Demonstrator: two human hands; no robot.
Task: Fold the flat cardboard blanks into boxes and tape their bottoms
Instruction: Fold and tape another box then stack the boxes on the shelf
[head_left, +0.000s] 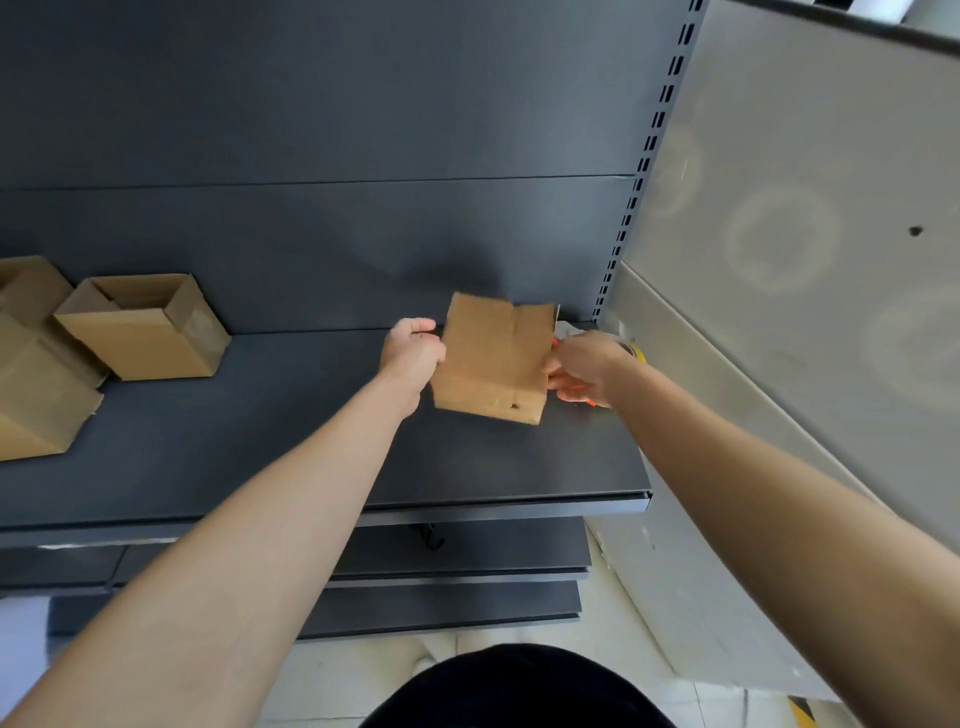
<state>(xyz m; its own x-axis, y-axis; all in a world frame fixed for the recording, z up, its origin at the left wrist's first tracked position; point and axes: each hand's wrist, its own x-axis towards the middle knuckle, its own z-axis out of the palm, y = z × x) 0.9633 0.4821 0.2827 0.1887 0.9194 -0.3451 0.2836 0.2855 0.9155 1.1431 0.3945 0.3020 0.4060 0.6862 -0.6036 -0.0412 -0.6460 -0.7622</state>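
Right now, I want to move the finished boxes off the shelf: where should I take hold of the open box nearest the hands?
Pinch the right wall of the open box at its rim, coming from the right and above. Its mouth faces up, so fingers can slip inside, and the other boxes crowd its left side.

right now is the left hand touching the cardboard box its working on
Touching. The head view shows the left hand pressed against the left edge of the cardboard box, fingers curled at that edge, with no gap between them.
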